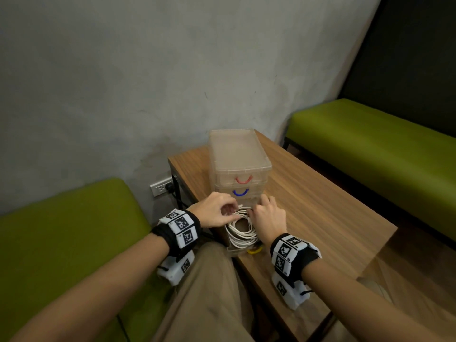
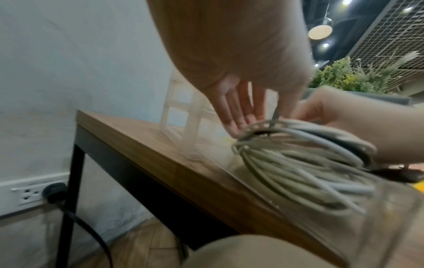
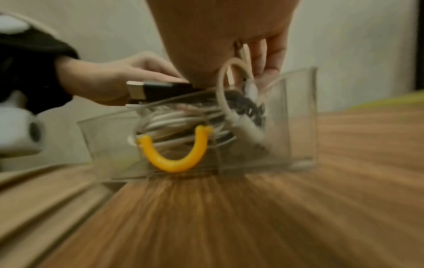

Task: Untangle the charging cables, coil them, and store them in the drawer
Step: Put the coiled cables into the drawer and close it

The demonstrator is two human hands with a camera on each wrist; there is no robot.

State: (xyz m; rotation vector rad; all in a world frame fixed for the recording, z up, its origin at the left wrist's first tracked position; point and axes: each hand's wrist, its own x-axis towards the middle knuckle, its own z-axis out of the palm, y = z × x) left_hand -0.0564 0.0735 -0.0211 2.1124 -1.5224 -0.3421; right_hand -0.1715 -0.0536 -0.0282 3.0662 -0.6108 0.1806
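The bottom clear drawer (image 1: 234, 251) with a yellow handle (image 1: 254, 251) is pulled out of the clear drawer unit (image 1: 239, 156) on the wooden table (image 1: 320, 213). Coiled white cables (image 1: 240, 233) lie inside it, with a dark cable among them. My left hand (image 1: 217, 213) presses its straight fingers (image 2: 238, 112) on the coil's (image 2: 298, 163) far edge. My right hand (image 1: 267, 213) curls over the coil's right side and holds it (image 2: 344, 117). The right wrist view shows a black USB plug (image 3: 158, 90) sticking out above the drawer (image 3: 298, 117) under my left hand (image 3: 110, 78).
Two closed drawers with a red handle (image 1: 243, 180) and a blue handle (image 1: 240, 193) sit above the open one. Green benches (image 1: 61, 230) flank the table. A wall socket (image 1: 161, 188) with a black plug lies to the left, below table height. My leg (image 1: 209, 292) is by the table's near corner.
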